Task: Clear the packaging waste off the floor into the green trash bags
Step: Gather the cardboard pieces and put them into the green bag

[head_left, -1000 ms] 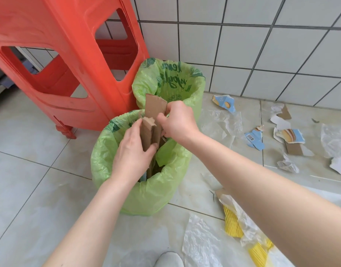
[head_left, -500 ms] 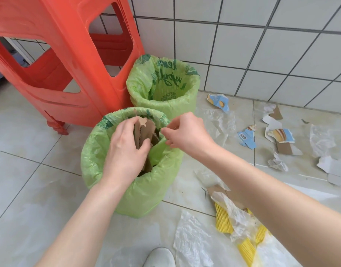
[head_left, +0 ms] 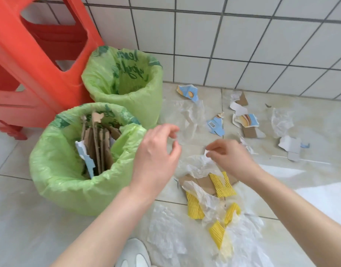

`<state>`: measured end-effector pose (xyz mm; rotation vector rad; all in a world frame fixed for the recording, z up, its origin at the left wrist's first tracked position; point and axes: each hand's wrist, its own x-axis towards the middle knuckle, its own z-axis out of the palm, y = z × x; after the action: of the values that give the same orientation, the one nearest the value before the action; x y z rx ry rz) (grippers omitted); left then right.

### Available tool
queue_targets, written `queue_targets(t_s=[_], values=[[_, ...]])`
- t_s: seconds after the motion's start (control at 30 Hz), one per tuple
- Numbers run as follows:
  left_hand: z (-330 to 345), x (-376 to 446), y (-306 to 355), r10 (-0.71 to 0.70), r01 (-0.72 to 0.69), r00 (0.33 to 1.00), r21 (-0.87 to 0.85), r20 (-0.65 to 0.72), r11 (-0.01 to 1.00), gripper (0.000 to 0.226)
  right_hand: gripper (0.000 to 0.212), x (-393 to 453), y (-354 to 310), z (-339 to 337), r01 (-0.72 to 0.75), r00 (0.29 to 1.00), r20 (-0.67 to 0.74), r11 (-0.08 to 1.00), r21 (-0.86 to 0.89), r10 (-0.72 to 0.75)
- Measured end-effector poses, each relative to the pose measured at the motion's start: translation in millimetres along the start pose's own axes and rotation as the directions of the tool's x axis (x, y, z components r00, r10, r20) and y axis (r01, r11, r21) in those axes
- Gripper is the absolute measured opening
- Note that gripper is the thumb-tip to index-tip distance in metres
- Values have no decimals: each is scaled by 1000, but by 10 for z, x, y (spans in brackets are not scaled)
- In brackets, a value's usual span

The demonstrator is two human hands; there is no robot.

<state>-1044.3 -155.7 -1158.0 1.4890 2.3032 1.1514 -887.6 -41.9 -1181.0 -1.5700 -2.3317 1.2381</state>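
1. The tiled floor point(head_left: 21, 218) carries everything and meets a white tiled wall point(head_left: 242, 35) along its far edge.
2. A red plastic stool point(head_left: 31, 64) stands at the far left corner of the floor.
3. The near green trash bag point(head_left: 60, 180) sits just in front of the stool, with cardboard pieces point(head_left: 97, 143) standing upright inside it.
4. The far green trash bag point(head_left: 127, 97) stands against the wall, touching the near one.
5. Clear plastic wrap point(head_left: 165, 234) lies crumpled along the near edge of the floor, with yellow corrugated strips point(head_left: 222, 184) and a brown card tangled in it.
6. The left hand point(head_left: 156, 157) hangs just right of the near bag's rim, its fingers loosely curled and holding nothing.
7. The right hand point(head_left: 229, 157) is low over the wrap, pinching a crumpled white scrap point(head_left: 206, 153) between thumb and fingertips.
8. Torn blue printed carton pieces point(head_left: 215, 126) and white paper bits point(head_left: 290, 145) are scattered toward the far right of the floor, near the wall.
9. A white shoe tip point(head_left: 135, 253) shows at the near edge.
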Motion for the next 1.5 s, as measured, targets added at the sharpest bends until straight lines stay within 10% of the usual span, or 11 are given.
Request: queue_targets(t_s=[0.17, 0.47, 0.97, 1.2, 1.5], values=[[870, -424, -80, -97, 108, 870, 7, 484, 994, 15, 29, -178, 909, 208, -78, 992, 74, 967, -244, 99], [1582, -557, -366, 120, -434, 595, 192, 794, 880, 39, 60, -455, 1495, 508, 291, 926, 371, 766, -573, -74], [1819, -341, -390, -189, -196, 696, 436, 693, 879, 65, 38, -423, 1668, 285, -220, 940, 23, 653, -725, 342], [2008, -246, -276, -237, -147, 721, 478, 651, 866, 81, 28, -185, 1505, 148, -251, 953, -38, 709, -659, 302], [1980, 2, -290, -416, 321, 701, 263, 579, 910, 58, 40, -160, 1418, 481, -167, 975, 48, 855, -492, 218]])
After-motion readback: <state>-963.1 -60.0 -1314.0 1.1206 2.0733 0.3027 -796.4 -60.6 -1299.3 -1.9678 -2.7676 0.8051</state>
